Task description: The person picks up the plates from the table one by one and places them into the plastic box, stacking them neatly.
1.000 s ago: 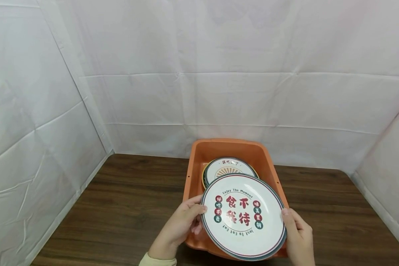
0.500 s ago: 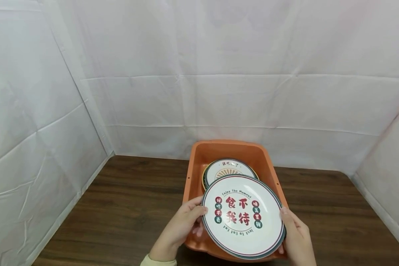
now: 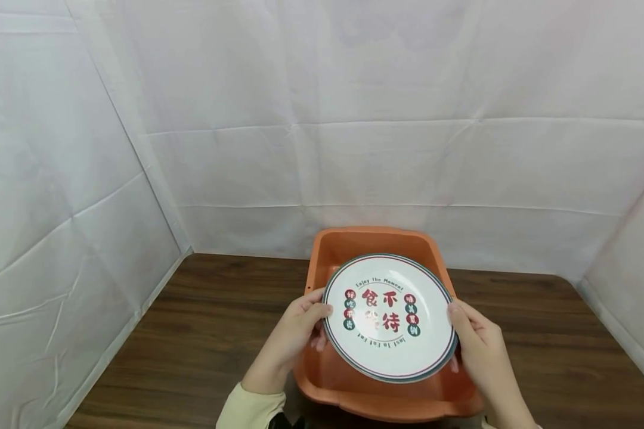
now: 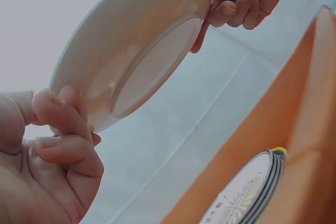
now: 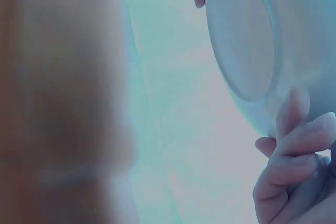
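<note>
A white round plate [image 3: 389, 342] with red and green lettering and a dark green rim is held face up, above an orange plastic basin [image 3: 392, 408]. My left hand [image 3: 292, 336] pinches its left edge, thumb on top and fingers beneath. On the opposite edge, my right hand [image 3: 483, 342] grips in the same way. Both wrist views show the plate's pale underside and foot ring, with fingers curled under the rim. Inside the basin lies a stack of plates [image 4: 247, 192], visible in the left wrist view; the held plate hides it from the head view.
The basin stands on a dark brown wooden table [image 3: 209, 333], near its back edge. White cloth walls [image 3: 375, 167] enclose the table at the back and on both sides. An orange surface fills the right part of the left wrist view.
Both hands have carried the plate forward, away from the body and further over the basin. It now covers the stack that earlier showed behind it. The grip looks unchanged.
</note>
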A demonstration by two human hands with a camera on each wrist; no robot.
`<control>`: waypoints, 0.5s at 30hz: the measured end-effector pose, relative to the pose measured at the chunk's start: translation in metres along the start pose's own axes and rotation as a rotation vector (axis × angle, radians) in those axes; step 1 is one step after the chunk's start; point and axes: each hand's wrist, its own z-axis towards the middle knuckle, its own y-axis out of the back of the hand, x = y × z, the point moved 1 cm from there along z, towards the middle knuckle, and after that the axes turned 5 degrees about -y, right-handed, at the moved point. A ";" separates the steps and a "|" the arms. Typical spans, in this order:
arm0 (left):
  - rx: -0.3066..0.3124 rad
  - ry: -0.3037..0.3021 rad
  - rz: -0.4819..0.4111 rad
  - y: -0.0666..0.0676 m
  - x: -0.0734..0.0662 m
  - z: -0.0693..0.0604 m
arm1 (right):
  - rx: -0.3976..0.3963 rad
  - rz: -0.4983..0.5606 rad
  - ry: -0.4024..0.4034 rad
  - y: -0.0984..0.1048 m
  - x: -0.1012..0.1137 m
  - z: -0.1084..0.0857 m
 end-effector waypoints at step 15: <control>-0.266 -0.067 -0.060 -0.009 -0.023 0.053 | -0.017 0.008 0.123 -0.002 0.032 0.046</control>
